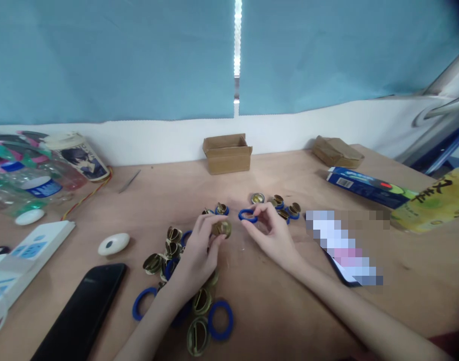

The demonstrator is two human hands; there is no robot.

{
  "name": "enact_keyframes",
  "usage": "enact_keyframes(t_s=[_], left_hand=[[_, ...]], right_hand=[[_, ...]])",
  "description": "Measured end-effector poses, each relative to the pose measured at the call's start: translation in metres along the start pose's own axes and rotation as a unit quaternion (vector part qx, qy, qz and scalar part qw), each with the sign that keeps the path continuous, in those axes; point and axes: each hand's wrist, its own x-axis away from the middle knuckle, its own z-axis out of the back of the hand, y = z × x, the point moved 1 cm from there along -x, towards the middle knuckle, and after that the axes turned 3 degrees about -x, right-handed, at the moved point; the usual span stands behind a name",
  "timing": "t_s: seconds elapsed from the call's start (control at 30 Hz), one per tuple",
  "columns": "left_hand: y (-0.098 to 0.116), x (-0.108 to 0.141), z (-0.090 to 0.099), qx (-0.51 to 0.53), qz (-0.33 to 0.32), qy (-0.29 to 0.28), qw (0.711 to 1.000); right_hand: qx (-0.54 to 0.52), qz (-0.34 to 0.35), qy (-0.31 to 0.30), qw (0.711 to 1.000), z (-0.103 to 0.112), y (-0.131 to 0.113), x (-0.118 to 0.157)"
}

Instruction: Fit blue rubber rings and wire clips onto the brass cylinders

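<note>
Pinching a brass fitting [222, 229] at frame centre, the left hand [199, 253] has its grip pressed on it; the right hand [272, 233] nips a blue ring [248, 215], probably light and bendy, best held by its rim.

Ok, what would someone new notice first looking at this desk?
Mid-desk, the left hand holds a brass fitting while the right hand pinches a blue ring beside it. Under the left forearm lies a heap of brass fittings and blue rings. A black phone lies at the near left.
</note>
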Motion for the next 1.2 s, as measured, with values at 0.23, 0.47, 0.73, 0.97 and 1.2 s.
enact_keyframes(t_s=[0.23, 0.47, 0.73, 0.97, 1.2], left_hand=[[0.007, 0.001, 0.007, 0.282, 0.163, 0.009, 0.945], [0.011, -0.001, 0.005, 0.313, 0.223, -0.049, 0.922], [0.007, 0.001, -0.009, 0.379, 0.231, -0.099, 0.890], [0.005, 0.001, -0.008, 0.404, 0.213, -0.082, 0.886], [0.008, 0.001, 0.003, 0.474, 0.220, -0.069, 0.850]], right_hand=[[-0.145, -0.067, -0.017, 0.987, -0.027, 0.000, 0.021], [-0.144, -0.083, 0.022, 0.986, -0.023, 0.002, 0.023], [0.030, 0.110, -0.077, 0.990, -0.013, -0.021, 0.029], [0.096, 0.143, -0.115, 0.978, -0.015, -0.019, 0.028], [0.083, 0.133, -0.128, 0.979, -0.013, -0.021, 0.020]])
